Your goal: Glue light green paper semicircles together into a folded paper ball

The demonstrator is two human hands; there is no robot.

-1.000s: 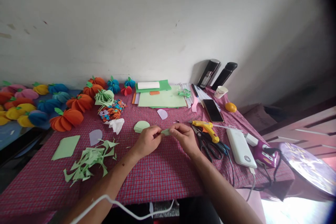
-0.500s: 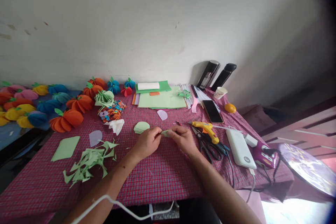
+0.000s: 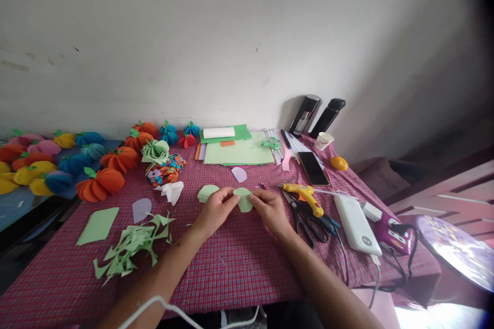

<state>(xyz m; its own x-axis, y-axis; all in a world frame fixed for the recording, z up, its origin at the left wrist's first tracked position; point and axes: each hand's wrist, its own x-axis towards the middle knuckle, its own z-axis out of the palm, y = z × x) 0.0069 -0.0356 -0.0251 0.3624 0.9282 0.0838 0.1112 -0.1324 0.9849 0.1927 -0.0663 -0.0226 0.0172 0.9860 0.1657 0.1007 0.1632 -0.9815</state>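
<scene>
A pale green rounded paper piece (image 3: pixel 243 200) is held upright between my two hands over the table. My left hand (image 3: pixel 216 206) pinches its left edge, thumb in front. Its right edge is gripped by my right hand (image 3: pixel 270 209) in the same way. Just behind my left hand lies a stack of similar green rounded pieces (image 3: pixel 207 193). A lilac rounded piece (image 3: pixel 239 174) rests on the cloth beyond my hands. To the right of my right hand are a yellow glue gun (image 3: pixel 304 196) and black-handled scissors (image 3: pixel 309 223).
Green paper scraps (image 3: pixel 133 247) and a stack of green paper (image 3: pixel 98 226) lie at left. Paper pumpkins (image 3: pixel 101 180) stand behind them. Paper sheets (image 3: pixel 239 149), a phone (image 3: pixel 313 168), a cup (image 3: pixel 323 141), a power bank (image 3: pixel 357 223) and cables occupy the back and right.
The green piece, seen nearly edge-on between my fingers before, now shows its flat rounded face. Both hands still pinch it in about the same place. The view has shifted slightly.
</scene>
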